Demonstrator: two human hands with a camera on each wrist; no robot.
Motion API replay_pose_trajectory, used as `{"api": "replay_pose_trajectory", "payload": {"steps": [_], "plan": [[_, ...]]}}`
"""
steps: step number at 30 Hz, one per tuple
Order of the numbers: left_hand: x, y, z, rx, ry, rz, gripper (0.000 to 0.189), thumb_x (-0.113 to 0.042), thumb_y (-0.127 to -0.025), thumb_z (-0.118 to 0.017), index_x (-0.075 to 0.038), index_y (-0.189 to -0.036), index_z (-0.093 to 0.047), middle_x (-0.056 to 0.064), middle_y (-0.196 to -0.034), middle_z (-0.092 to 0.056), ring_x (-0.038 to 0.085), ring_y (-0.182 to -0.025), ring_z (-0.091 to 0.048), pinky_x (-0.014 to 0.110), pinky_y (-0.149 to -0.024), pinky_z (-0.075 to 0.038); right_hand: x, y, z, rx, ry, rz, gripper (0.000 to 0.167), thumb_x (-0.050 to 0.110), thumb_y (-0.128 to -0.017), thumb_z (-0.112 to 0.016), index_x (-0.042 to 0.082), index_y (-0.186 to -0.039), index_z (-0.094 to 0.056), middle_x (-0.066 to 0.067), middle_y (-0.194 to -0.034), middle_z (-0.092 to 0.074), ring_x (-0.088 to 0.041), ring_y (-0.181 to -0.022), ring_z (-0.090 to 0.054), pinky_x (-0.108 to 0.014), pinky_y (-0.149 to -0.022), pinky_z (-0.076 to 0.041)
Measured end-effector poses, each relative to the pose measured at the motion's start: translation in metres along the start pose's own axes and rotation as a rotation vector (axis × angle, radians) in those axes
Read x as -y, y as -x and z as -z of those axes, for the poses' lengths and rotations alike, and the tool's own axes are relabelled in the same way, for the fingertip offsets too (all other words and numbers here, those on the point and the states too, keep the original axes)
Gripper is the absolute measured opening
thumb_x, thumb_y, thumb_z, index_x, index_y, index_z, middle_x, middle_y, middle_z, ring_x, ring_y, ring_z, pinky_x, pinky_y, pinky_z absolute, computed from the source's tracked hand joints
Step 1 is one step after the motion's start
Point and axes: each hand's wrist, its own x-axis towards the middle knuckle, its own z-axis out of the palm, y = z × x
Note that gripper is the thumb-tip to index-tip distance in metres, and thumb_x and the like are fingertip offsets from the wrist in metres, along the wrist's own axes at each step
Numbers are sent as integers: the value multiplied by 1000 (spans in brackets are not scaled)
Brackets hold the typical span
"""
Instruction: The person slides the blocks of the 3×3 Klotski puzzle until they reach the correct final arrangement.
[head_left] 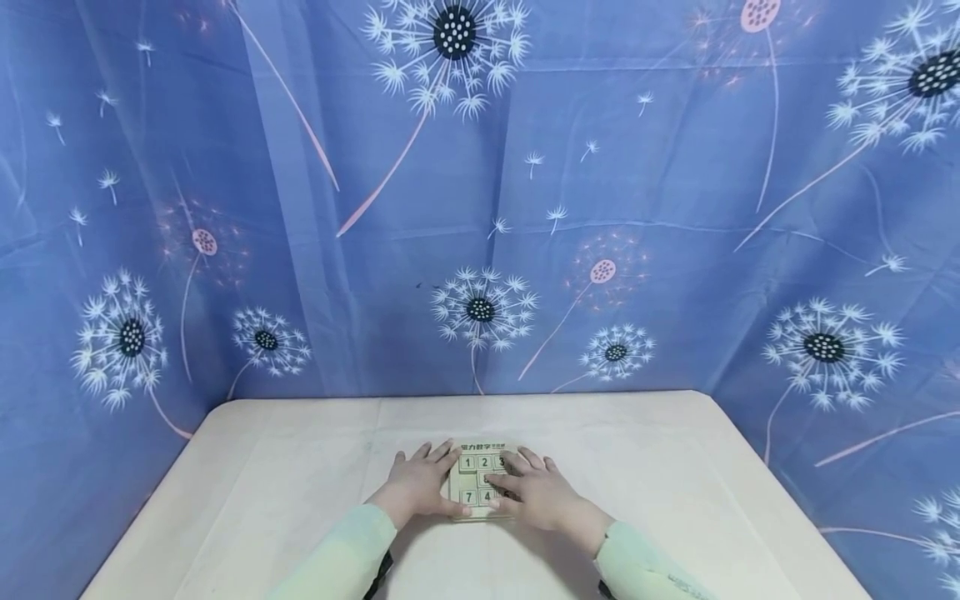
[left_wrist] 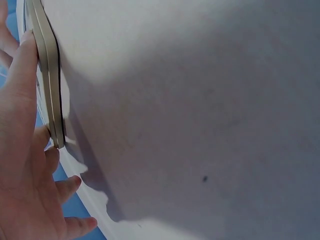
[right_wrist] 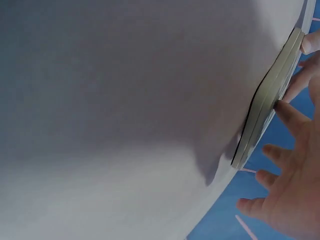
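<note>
A small wooden number-tile puzzle board [head_left: 476, 473] lies flat on the white table [head_left: 660, 483], near its front middle. My left hand [head_left: 418, 487] rests against the board's left side with fingers straight and the thumb along its front corner. My right hand [head_left: 538, 496] lies over the board's right part, its straight fingers touching the tiles. The left wrist view shows the board's thin edge [left_wrist: 50, 90] against my thumb [left_wrist: 20, 95]. In the right wrist view, the same edge [right_wrist: 270, 100] shows with my spread fingers [right_wrist: 287, 112] on it.
A blue cloth printed with dandelions [head_left: 480, 208] hangs behind and to both sides of the table. Pale green sleeves [head_left: 345, 558] cover both forearms. The table's rounded far corners and side edges are in view.
</note>
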Motion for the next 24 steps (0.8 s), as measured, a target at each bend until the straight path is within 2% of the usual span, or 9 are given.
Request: {"api": "replay_pose_trajectory", "payload": {"steps": [7,14,19,24], "plan": [[-1,0,1,-2,-9,-6,102,-76,-76,-72,-23,-158,-41,0,-168,-36,37,-153,-38,69,-121,-32,1,4,2,-2,5,13,56,55,-100,-53,21,-144,-60,-18,-162,-43,-49,-151,-35,-78,-115,-31],[-1,0,1,-1,-13,-3,102,-76,-76,-72,-23,-158,-41,0,-168,-36,36,-153,-37,69,-121,-32,7,9,0,1,-2,66,55,55,-100,-54,24,-146,-59,-16,-163,-42,-47,-151,-35,-77,-115,-32],[-2,1,2,0,-10,-6,102,-75,-77,-73,-23,-158,-41,0,-168,-36,36,-153,-38,69,-121,-33,10,13,-1,-8,-5,58,54,55,-100,-54,25,-145,-59,-15,-163,-42,-46,-152,-35,-76,-116,-32],[-3,2,3,-1,-11,-2,102,-74,-77,-74,-22,-158,-41,1,-168,-37,37,-153,-38,69,-120,-33,13,13,-4,6,25,84,53,57,-99,-55,29,-143,-61,-13,-163,-43,-45,-152,-36,-75,-116,-33]]}}
